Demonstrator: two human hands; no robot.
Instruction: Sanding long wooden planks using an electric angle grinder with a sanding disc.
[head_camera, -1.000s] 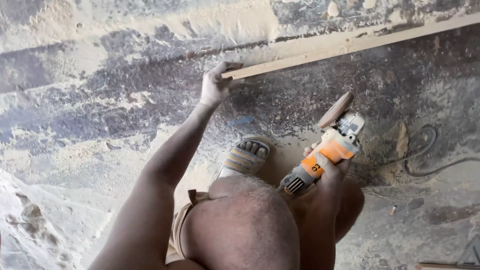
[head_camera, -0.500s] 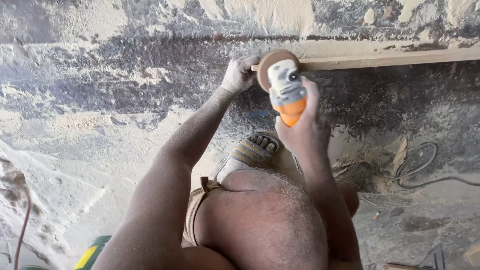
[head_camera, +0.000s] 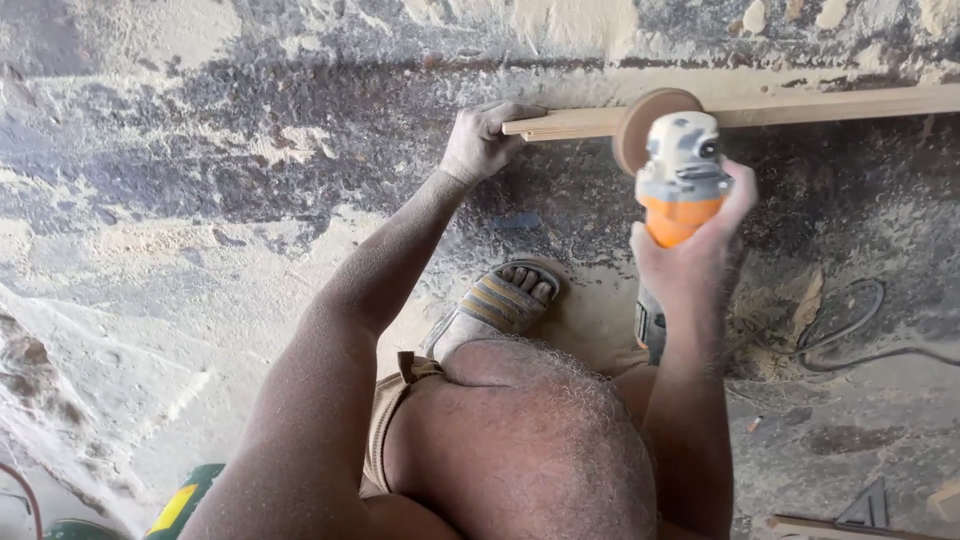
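Our left hand (head_camera: 480, 142) is closed around the near end of a long wooden strip (head_camera: 800, 105), which lies across the dusty floor (head_camera: 200, 200) and runs out to the right edge of the view. Our right hand (head_camera: 690, 262) grips the orange body of a power sander (head_camera: 683, 170), and its round disc (head_camera: 640, 125) touches the strip, a little to the right of the left hand. Below the hands, our foot in a striped sandal (head_camera: 495, 305) stands on the sawdust. A dark cable (head_camera: 850, 335) curls on the floor at the right, well apart from the strip.
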